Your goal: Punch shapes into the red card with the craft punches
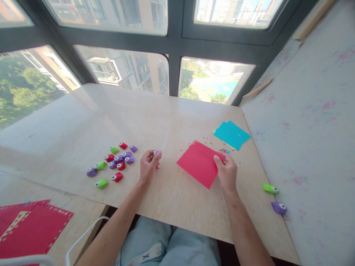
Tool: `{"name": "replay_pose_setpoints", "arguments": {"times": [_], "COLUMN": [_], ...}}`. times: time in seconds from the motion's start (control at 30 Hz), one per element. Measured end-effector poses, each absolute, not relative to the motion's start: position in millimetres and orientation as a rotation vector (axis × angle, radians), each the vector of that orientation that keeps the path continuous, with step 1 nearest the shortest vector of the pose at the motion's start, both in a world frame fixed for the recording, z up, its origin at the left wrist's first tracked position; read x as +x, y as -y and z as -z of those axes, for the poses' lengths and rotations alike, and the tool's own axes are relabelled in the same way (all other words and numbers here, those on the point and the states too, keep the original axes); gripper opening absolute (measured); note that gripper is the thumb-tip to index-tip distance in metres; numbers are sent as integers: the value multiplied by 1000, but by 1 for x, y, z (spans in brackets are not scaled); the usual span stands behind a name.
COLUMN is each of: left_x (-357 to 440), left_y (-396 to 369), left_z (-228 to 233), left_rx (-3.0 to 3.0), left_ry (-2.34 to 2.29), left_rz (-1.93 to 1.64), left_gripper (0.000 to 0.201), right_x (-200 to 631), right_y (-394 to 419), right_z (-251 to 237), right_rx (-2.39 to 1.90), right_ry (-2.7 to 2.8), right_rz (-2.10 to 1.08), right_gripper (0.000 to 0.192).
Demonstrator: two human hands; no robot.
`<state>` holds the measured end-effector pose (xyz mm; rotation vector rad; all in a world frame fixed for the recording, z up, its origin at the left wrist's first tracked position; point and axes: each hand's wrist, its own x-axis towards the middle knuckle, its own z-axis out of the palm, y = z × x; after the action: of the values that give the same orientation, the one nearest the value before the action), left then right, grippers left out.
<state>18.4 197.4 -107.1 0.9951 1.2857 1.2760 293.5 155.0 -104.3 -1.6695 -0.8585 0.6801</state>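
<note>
My left hand (149, 164) is closed around a small purple craft punch (156, 152), which is mostly hidden by the fingers. In my right hand (226, 170) is a sheet of red paper (198, 160), pinched at its right corner between thumb and fingers. A few small holes show along the sheet's far corner. The punch is left of the paper, apart from it. Left of my left hand lies a group of several craft punches (119, 159) in purple, red and green. Small red and blue paper bits (226, 151) lie scattered behind the red sheet.
Blue paper sheets (232, 135) lie at the back right. By the wall on the right are a green punch (270, 188) and a purple punch (279, 207). Punched red sheets (41, 225) lie at the lower left, near a white cable (83, 232). Windows border the table's far side.
</note>
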Motion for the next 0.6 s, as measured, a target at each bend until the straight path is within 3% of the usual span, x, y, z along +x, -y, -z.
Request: {"name": "replay_pose_setpoints", "arguments": {"times": [0.17,0.43,0.6], "left_x": [19,21,45], "left_y": [-198,-196,-173], "left_z": [108,106,89], "left_rx": [995,982,983], "left_ry": [-1306,-1338,-1373], "left_rz": [-1285,-1331,-1257], "left_gripper": [45,41,39], "right_x": [273,250,246], "right_y": [-157,-159,-159], "right_z": [113,119,114], "right_rx": [-1601,-1623,-1651], "right_ry": [1005,1382,1443], "right_rz": [-873,-663,-635], "right_gripper": [45,22,18]}}
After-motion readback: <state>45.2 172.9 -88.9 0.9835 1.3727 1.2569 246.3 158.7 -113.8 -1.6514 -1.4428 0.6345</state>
